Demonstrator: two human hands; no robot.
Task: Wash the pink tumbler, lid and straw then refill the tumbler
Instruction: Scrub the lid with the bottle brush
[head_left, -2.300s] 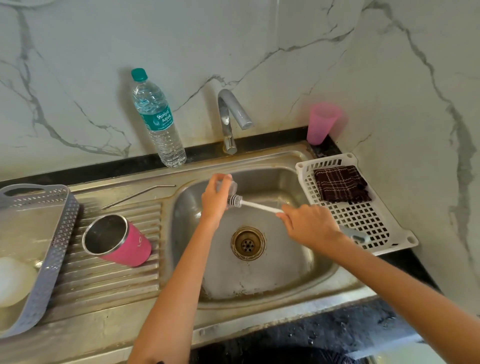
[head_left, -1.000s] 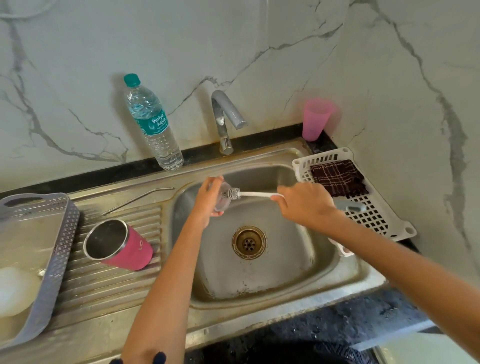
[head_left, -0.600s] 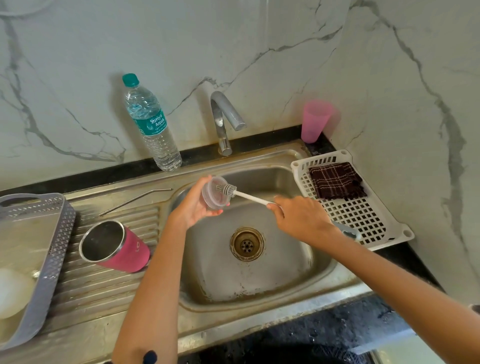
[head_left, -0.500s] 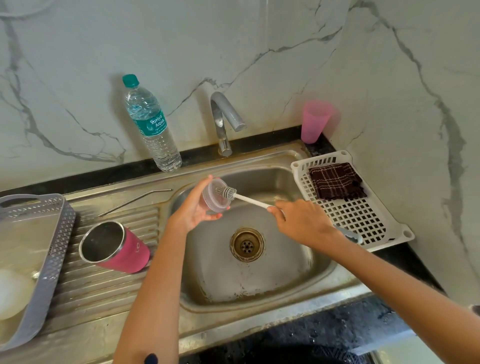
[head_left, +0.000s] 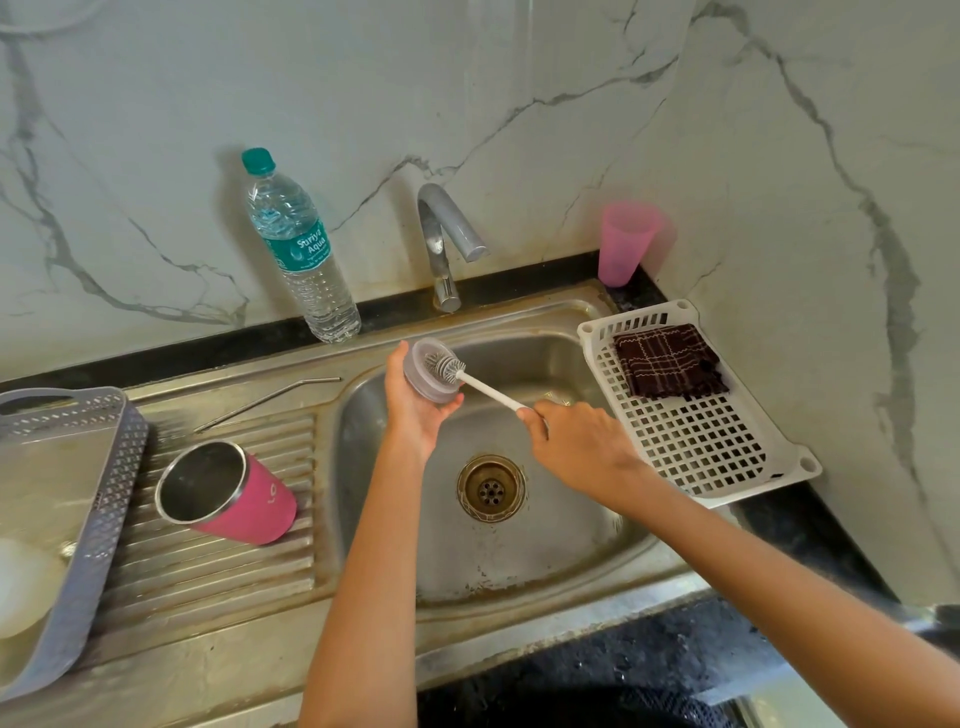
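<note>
Over the sink (head_left: 550, 551): left hand (head_left: 415, 418) fingers curl round the lid (head_left: 422, 385); right hand (head_left: 576, 441) fingers grip the brush (head_left: 485, 389), bristles inside the lid. Tumbler (head_left: 249, 501) lies left of the sink.

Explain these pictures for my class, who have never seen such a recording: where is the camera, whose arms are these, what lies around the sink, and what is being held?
There is no machine here. A person wears one camera on the head, looking down, so the arms are their own. The left hand holds the clear lid over the sink. The right hand grips a white brush whose bristles sit inside the lid. On the ribbed draining board rest the pink tumbler, its mouth open, and the metal straw. Behind stand a water bottle, the tap and a pink cup. A white basket on the right holds a brown cloth. A grey tray sits at the far left.
</note>
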